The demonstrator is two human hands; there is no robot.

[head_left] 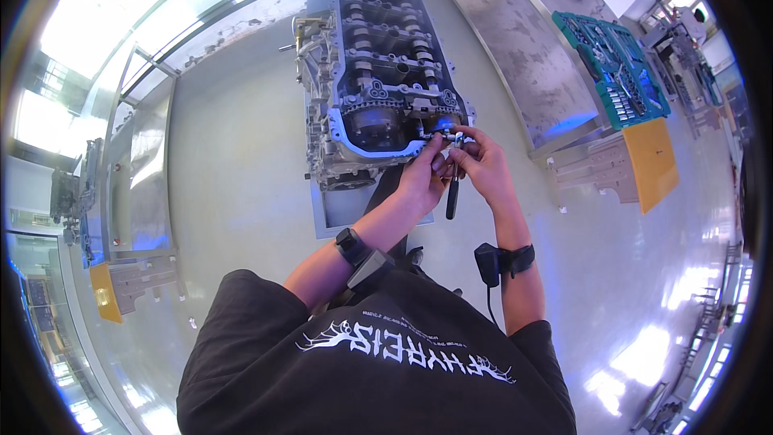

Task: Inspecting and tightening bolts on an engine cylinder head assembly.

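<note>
A grey stand [334, 213] (mostly hidden) sits beneath the engine [385, 72].

The head camera looked down from above. Its fisheye view faced the left hand [420, 176] and right hand [483, 166] nearby, the engine [392, 59] just beyond.

A: Any text?
B: Yep, black T-shirt [378, 395]: big white stylised lettering [427, 350] across the chest, upside down, spiky flourishes [326, 337] at both ends.
A: More?
B: Tiny white print [419, 325], nearer the shirt's upper edge as seen. Too small to read.
</note>
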